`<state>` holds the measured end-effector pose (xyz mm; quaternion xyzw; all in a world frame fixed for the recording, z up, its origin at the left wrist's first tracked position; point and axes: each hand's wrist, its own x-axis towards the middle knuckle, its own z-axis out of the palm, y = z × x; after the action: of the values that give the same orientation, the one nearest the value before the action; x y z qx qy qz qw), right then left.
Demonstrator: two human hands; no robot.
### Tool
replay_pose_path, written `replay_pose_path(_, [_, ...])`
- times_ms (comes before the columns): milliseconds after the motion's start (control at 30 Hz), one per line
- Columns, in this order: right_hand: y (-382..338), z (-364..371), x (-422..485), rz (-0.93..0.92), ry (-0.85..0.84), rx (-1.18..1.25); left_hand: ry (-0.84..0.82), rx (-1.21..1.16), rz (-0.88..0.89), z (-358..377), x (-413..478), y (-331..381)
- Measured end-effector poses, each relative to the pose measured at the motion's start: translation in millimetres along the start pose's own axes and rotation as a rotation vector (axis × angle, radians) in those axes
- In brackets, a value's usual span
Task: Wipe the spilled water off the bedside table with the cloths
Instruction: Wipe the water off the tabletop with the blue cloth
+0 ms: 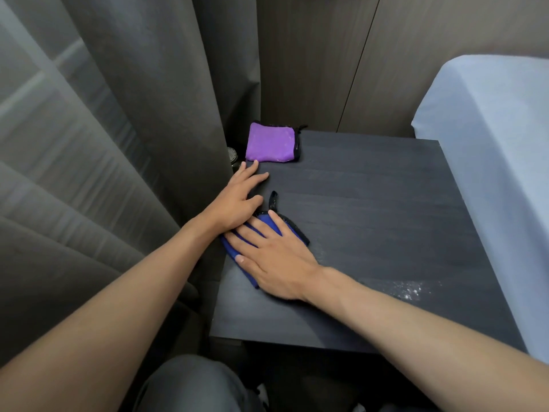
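Saw most of blue cloth (267,222) hidden under right hand (276,260); only its left edge, slivers between the fingers and its black-trimmed far-right corner showed. Couldn't call its long axis under that cover. Noted its black loop pointing toward far side. Found it at near-left of bedside table (386,203). Saw right hand pressing flat on it, fingers spread, nothing pinched. Saw left hand (237,197) flat on bare tabletop just beyond, fingers straight and slightly apart, tips just short of purple cloth (270,142). Found purple cloth folded square at far-left corner. Spotted water droplets (413,289) near right edge, beside bed (490,144). Couldn't identify small round item (232,154) by curtain (118,144).
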<state>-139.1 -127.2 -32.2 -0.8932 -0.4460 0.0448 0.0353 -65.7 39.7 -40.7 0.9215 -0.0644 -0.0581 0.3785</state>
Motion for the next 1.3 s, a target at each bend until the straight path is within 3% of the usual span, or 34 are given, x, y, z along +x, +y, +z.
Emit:
replay_pose_path(300, [37,-4,-36,-0.303,-0.109,0.005,0.062,0.174,-0.038,19,-4,7])
replay_pose_path(500, [64,-5,-66,-0.37,-0.138,-0.009,0.091,0.237,-0.024,19,-8,11])
replay_pose_path(1300, [158,-14,-180,-0.221,-0.188,-0.044,0.102,0.235,-0.02,21,-1,-4])
